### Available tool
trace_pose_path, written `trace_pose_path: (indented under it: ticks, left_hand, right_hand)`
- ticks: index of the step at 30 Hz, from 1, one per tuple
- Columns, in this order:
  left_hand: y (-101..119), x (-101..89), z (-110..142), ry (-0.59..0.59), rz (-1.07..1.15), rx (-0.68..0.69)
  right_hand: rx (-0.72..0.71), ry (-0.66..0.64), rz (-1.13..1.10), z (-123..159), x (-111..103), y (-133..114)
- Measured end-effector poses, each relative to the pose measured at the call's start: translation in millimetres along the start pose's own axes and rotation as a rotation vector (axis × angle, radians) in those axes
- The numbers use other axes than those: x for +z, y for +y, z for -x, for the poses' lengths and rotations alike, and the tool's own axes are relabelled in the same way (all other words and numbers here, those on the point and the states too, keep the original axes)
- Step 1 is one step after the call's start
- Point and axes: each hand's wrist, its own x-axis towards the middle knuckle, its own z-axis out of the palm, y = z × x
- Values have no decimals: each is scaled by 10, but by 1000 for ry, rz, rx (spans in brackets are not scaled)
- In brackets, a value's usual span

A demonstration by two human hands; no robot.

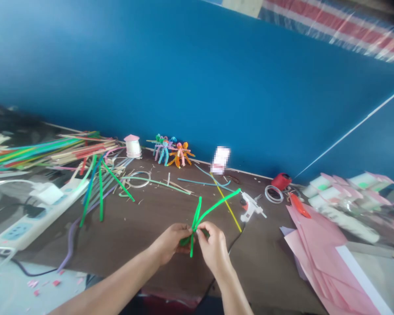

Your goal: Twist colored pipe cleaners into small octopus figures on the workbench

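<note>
Pinching the green stems where they met, the left fingers apparently steadied them against slipping while the right fingers gripped just alongside.

Extends bare forearms from the near side; holds left hand and right hand close together, pinching with fingertips.

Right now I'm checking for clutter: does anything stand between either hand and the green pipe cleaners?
Nothing visible does: the left hand and right hand both grip the green pipe cleaners. The yellow pipe cleaner crosses one green strand in this view, and the white glue gun lies near its tip, outside both grips.
</note>
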Motion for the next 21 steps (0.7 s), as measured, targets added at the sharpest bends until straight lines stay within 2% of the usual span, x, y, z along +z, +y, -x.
trace_pose_path:
  ticks: [3, 5, 13, 16, 21]
  left_hand:
    - [32, -22, 5, 0, 46, -77]
    - [55, -38, 9, -16, 24, -87]
    - [150, -66, 39, -38, -290, -35]
    - [137, -90, 29, -89, -249, -33]
    - [103, -129, 4, -117, -132, -119]
  right_hand:
    - [-158, -20, 190, 13, -16, -21]
    - [-210, -45, 249, 17, -37, -35]
    - [-156, -156, 144, 11, -118, -57]
    - [-145, -191, 57, 11, -141, -75]
    - [-118, -204, -58, 26, -136, -72]
